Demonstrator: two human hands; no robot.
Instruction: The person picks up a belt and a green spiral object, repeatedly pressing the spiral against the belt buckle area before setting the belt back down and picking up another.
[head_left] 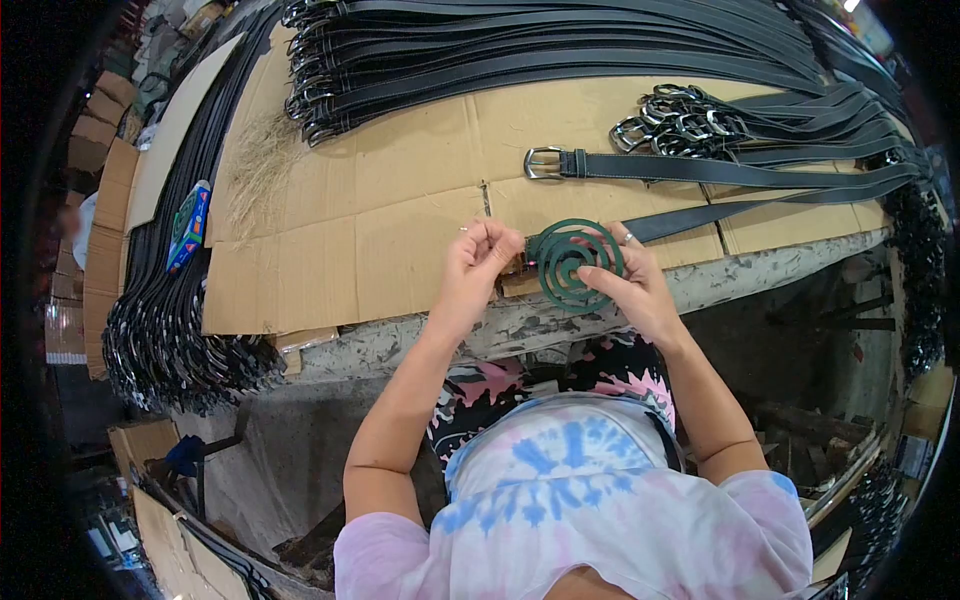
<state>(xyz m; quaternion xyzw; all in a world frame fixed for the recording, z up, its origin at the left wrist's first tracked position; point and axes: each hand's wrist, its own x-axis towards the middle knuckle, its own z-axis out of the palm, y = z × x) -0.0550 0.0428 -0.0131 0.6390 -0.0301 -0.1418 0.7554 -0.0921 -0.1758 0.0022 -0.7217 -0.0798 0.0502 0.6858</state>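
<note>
A flat green spiral coil point(572, 300) is held up above the front edge of the cardboard by my right hand point(634, 290), its thumb lying near the coil's centre. Just left of the coil, my left hand point(480, 262) has its fingertips pinched together; whatever they may hold is too small to make out. Behind the coil lies a black belt point(690, 218), its buckle end partly hidden by the coil and my hands. Another black belt point(650, 167) with a silver buckle stretches out farther back on the cardboard point(390, 200).
Stacked black belts point(560, 50) lie at the back, with buckled belts point(690, 125) at the right. More belts hang over the left edge, a blue box point(188, 228) on them. Dry straw-like fibres point(262, 170) lie at the left. The worn table edge point(430, 345) runs before me.
</note>
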